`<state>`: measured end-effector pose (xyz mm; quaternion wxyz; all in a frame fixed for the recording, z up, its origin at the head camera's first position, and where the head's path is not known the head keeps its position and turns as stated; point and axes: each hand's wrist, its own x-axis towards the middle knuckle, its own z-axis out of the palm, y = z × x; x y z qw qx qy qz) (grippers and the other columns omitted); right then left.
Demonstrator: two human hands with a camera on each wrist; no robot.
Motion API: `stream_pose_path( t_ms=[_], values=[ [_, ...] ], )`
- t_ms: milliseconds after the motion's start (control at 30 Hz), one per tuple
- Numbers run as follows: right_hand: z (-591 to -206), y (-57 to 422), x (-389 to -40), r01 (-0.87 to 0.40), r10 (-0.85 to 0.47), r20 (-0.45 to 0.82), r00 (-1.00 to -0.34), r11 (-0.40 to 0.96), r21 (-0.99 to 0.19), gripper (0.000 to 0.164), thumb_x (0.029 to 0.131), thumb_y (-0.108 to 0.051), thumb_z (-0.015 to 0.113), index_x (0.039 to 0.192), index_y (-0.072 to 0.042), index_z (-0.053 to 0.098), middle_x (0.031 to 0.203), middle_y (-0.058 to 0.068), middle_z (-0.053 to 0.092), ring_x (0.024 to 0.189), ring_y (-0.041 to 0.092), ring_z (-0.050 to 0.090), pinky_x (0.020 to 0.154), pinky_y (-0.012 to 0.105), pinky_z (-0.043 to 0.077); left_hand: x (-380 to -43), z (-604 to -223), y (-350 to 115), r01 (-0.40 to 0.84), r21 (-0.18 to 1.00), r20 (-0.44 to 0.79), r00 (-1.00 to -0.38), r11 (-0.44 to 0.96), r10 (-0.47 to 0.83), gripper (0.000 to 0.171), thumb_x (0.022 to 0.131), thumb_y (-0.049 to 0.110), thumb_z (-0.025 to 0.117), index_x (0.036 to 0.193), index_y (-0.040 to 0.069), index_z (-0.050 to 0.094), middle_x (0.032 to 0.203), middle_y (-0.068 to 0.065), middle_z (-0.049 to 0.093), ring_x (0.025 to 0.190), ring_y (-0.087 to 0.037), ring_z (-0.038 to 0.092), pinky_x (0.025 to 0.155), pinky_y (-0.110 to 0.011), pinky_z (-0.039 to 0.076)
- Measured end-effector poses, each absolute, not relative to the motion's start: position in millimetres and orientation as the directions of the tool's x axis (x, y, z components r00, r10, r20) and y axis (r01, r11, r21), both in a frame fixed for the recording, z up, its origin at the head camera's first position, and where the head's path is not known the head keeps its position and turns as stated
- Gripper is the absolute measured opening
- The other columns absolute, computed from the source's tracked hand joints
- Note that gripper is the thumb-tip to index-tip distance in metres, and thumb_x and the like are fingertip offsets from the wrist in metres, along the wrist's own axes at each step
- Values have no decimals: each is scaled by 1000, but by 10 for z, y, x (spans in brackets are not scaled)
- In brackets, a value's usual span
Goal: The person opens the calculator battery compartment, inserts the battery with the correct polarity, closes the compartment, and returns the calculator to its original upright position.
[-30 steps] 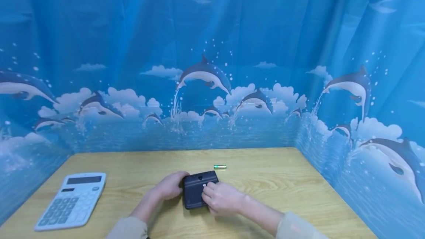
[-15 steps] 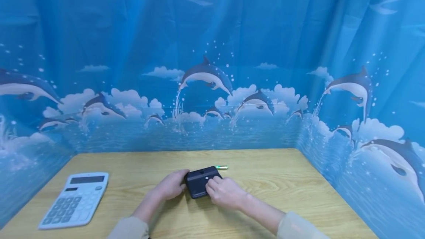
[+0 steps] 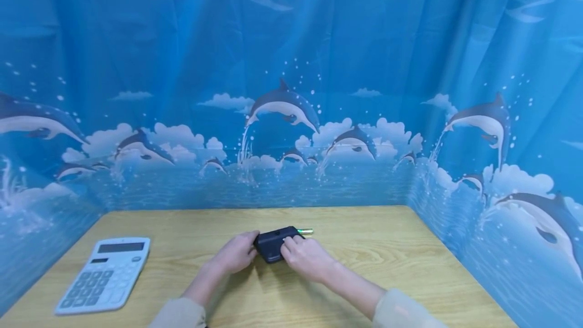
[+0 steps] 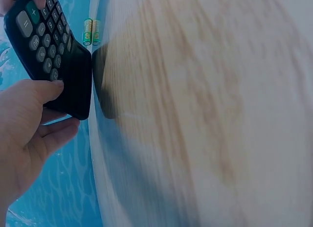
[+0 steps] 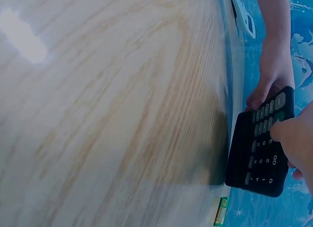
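A black calculator (image 3: 269, 248) is held tilted near the middle of the table, its back towards the head view. Its round keys (image 4: 46, 38) show in the left wrist view. My left hand (image 3: 234, 254) grips one side, with the thumb (image 4: 48, 90) on the key face. On the opposite side my right hand (image 3: 307, 259) grips it; in the right wrist view its thumb (image 5: 283, 131) lies over the keys. The calculator's display end is at or just above the tabletop; I cannot tell which. Behind it lies a green battery (image 3: 307, 231), partly hidden.
A white calculator (image 3: 107, 275) lies face up at the left of the wooden table (image 3: 364, 237). A blue curtain (image 3: 205, 65) printed with dolphins stands behind and on both sides. The glossy tabletop mirrors the black calculator and the battery.
Both hands have tipped the black calculator so that its back looks foreshortened from the head. It has shifted slightly away and to the right, covering part of the battery.
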<state>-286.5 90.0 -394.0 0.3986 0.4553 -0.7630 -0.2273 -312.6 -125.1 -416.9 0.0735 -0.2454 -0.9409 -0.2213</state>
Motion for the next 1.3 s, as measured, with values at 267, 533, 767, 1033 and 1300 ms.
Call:
stream_pose_path(
  t_ms=[267, 533, 767, 1033, 1300],
  values=[
    [-3914, 875, -2915, -520, -881, 426, -207, 468, 715, 15, 84, -18, 55, 93, -11, 64, 84, -1, 60, 64, 11, 55, 45, 19, 45, -3112, -4163, -1248, 481, 369, 260, -875, 795, 408, 45, 86, 4, 61, 126, -10, 47, 121, -27, 53, 112, -38, 52, 93, -47, 44],
    [-3833, 817, -2911, -512, -867, 458, -193, 488, 707, 18, 87, -18, 47, 91, -11, 63, 81, -1, 60, 64, 11, 56, 45, 20, 45, -3121, -4142, -1241, 486, 349, 309, -867, 801, 391, 42, 85, 1, 60, 125, -9, 49, 118, -26, 56, 108, -37, 54, 91, -46, 46],
    [-3772, 728, -2831, -476, -848, 446, -286, 529, 702, 10, 85, -23, 60, 88, -13, 63, 79, -3, 59, 65, 10, 56, 44, 20, 46, -3109, -4130, -1223, 482, 352, 303, -869, 802, 390, 41, 87, 2, 58, 125, -10, 48, 118, -27, 55, 109, -37, 54, 90, -46, 47],
    [-3708, 716, -2858, -527, -774, 516, -366, 630, 571, 10, 81, -18, 65, 85, -9, 62, 80, 2, 60, 66, 12, 57, 46, 21, 49, -3111, -4093, -1195, 451, 410, 333, -883, 793, 330, 40, 88, 6, 60, 125, -8, 50, 113, -25, 58, 103, -36, 57, 84, -45, 50],
    [-3547, 819, -2922, -655, -677, 598, -429, 689, 311, 14, 74, -9, 70, 83, -5, 59, 79, 4, 59, 67, 16, 58, 54, 25, 52, -3154, -4024, -1181, 464, 468, 446, -859, 752, 252, 34, 82, 9, 68, 112, -5, 59, 102, -20, 63, 93, -34, 60, 80, -45, 51]
  ],
)
